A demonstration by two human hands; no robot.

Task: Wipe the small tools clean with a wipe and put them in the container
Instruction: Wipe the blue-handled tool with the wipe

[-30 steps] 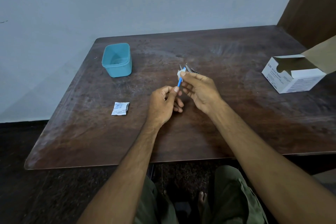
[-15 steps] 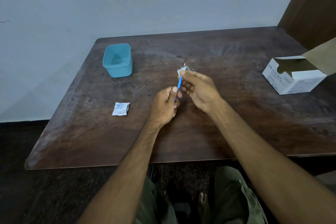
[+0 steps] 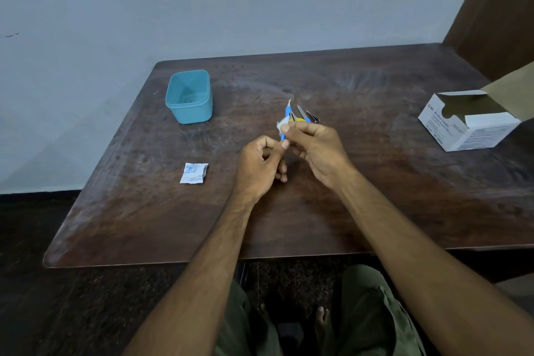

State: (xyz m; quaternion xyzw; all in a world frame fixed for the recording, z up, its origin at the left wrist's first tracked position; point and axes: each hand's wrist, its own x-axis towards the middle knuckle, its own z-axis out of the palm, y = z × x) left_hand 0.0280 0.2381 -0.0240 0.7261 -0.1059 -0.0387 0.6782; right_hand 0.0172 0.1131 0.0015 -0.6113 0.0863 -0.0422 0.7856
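Observation:
My left hand (image 3: 260, 163) pinches the lower end of a thin blue tool (image 3: 286, 115), which points up and away over the middle of the table. My right hand (image 3: 316, 146) pinches a small white wipe (image 3: 281, 125) around the tool's shaft. Just behind my right hand lie several other small tools (image 3: 306, 116), one with a yellow part, partly hidden by my fingers. The teal container (image 3: 189, 97) stands open at the back left of the table, well apart from both hands.
A torn white wipe sachet (image 3: 193, 173) lies left of my left hand. An open white cardboard box (image 3: 474, 124) sits at the table's right edge. The dark wooden table (image 3: 375, 182) meets a wall behind. My knees and feet are below the front edge.
The wipe in my right hand has slid down the blue tool, so more of the tool's tip shows above it. My left hand has kept its grip.

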